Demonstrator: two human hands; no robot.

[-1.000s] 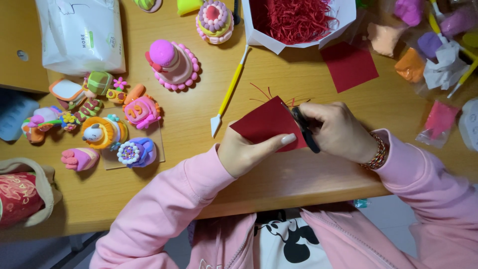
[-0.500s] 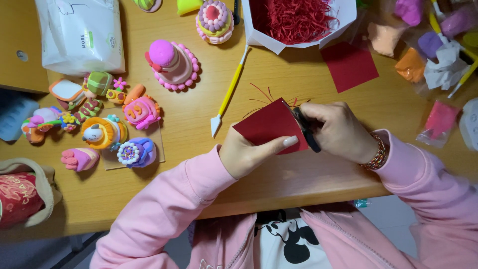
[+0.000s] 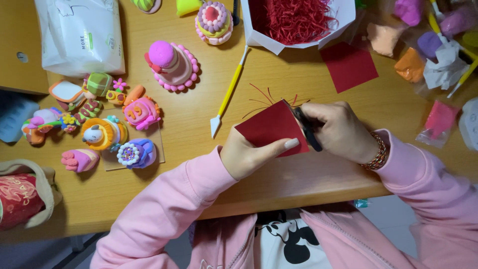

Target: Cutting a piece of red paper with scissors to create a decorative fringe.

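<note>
My right hand (image 3: 343, 130) hides most of the black scissors (image 3: 306, 128). The top edge crops the white paper box of red shreds (image 3: 298, 20).

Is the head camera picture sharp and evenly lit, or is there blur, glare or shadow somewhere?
Head view: lighting is soft and even; the red paper and both hands are sharp. Soft shadows lie beside the clay figures and under the paper box. Mild glare shows on the white plastic pack. The straight table edge bends slightly, as through a wide lens.

The red paper (image 3: 269, 130) is turned slightly, its top corner tipped toward 1 o'clock, against the scissors (image 3: 306, 128).
</note>
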